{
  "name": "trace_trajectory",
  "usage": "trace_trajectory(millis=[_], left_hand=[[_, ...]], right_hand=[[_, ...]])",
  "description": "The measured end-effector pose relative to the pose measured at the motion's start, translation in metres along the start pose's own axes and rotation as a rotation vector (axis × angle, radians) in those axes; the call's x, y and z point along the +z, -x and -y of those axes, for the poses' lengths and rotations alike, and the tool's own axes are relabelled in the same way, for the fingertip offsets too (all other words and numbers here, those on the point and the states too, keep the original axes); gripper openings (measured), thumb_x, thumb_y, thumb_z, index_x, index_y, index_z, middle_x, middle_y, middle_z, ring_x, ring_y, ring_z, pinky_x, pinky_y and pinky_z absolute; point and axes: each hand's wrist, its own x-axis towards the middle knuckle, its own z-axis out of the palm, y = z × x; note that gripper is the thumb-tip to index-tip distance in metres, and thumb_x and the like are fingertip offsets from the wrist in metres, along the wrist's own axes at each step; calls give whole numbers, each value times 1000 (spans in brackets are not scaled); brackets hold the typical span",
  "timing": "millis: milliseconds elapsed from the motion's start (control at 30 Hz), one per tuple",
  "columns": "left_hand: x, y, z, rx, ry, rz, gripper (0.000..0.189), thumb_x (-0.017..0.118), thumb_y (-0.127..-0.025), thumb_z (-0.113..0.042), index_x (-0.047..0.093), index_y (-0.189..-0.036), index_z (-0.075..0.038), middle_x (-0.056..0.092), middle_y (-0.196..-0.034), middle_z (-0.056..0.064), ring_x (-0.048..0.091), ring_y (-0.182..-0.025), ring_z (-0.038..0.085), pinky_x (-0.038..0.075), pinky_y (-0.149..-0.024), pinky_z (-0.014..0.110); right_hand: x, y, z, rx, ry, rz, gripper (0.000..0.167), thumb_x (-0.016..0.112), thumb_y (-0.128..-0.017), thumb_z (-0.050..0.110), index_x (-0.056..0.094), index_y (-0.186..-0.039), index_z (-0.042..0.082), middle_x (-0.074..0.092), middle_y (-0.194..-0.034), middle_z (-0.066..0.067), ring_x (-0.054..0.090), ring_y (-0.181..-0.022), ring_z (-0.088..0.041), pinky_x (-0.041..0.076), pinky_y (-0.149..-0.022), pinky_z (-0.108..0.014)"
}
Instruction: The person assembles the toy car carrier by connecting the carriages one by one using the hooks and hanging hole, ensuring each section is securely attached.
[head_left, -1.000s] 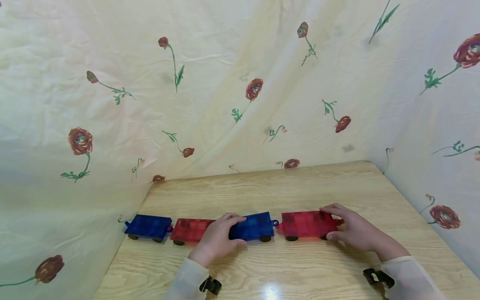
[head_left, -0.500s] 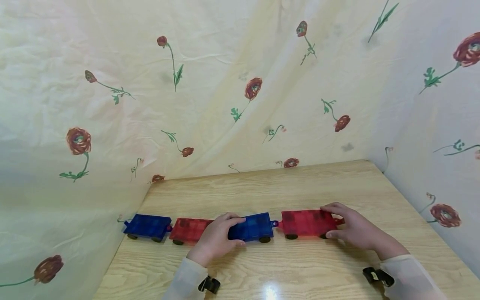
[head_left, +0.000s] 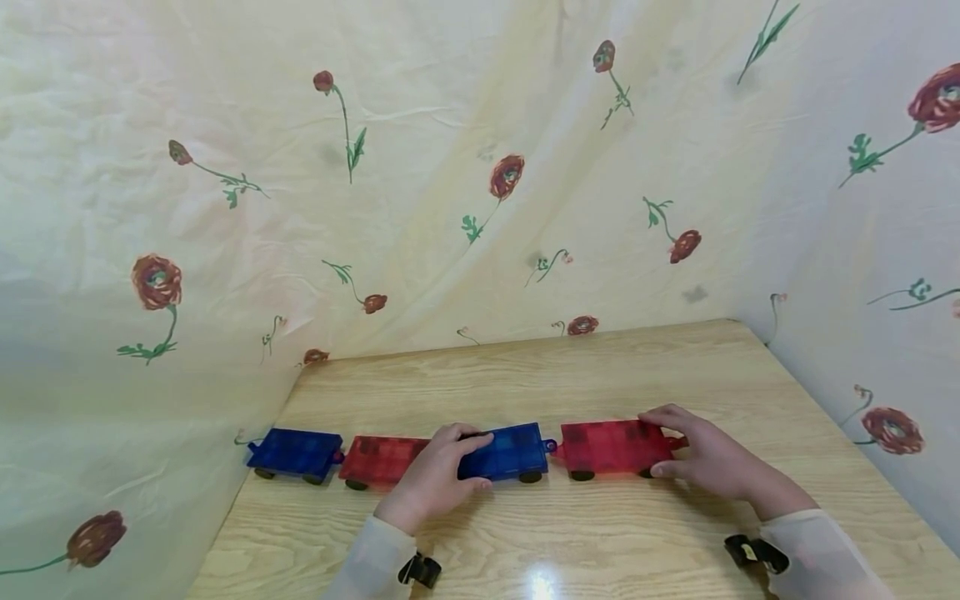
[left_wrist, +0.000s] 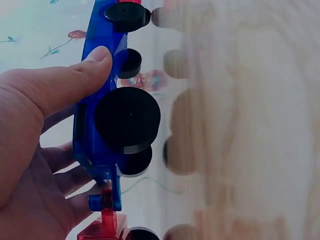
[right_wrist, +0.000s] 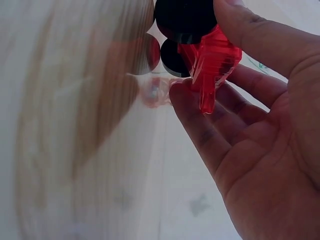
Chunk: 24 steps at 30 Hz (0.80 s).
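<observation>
Linked in a row on the table are toy train cars with flat translucent tops and black wheels. My left hand [head_left: 431, 479] grips the second blue car [head_left: 513, 452] across its left part, thumb on the near side and fingers over the far side. In the left wrist view the thumb lies on the side of this blue car [left_wrist: 90, 130], above a wheel. My right hand [head_left: 708, 458] holds the right end of the rightmost red car [head_left: 611, 448]. Its red coupling [right_wrist: 208, 97] sticks out between thumb and fingers in the right wrist view.
Farther left in the row stand another red car [head_left: 378, 458], partly behind the left hand, and a blue car [head_left: 300, 452] by the left table edge. A flowered cloth [head_left: 420, 208] encloses the wooden table [head_left: 600, 542] at the back and both sides.
</observation>
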Motion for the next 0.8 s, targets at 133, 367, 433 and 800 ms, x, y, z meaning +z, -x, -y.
trace_trajectory(millis=[133,367,433,800], left_hand=[[1,0,0,6,-7,15,67,80,-94,-40,54,-155,-29,49,-152,2,44,-142,23,47,-112,45],[1,0,2,-17,0,5,66,82,-92,-42,58,-152,-31,51,-149,-5,48,-139,20,47,-111,46],[2,-1,2,-26,3,1,66,83,-90,-44,59,-150,-31,52,-148,-8,50,-138,19,47,-112,46],[-7,2,11,-25,19,-10,81,88,-84,-46,54,-154,-25,51,-154,-5,50,-140,28,44,-112,55]], right_hand=[[1,-1,2,-7,1,1,76,90,-84,18,55,-149,2,54,-143,-13,58,-128,-40,60,-86,-30],[1,-2,6,5,45,-10,77,91,-84,18,54,-150,2,55,-143,-13,58,-128,-39,60,-86,-31],[0,-2,5,4,53,-10,77,90,-84,18,53,-150,2,54,-144,-13,58,-128,-40,59,-86,-32],[-10,2,0,-31,147,-31,74,89,-86,19,54,-149,1,56,-142,-13,60,-125,-37,56,-94,-49]])
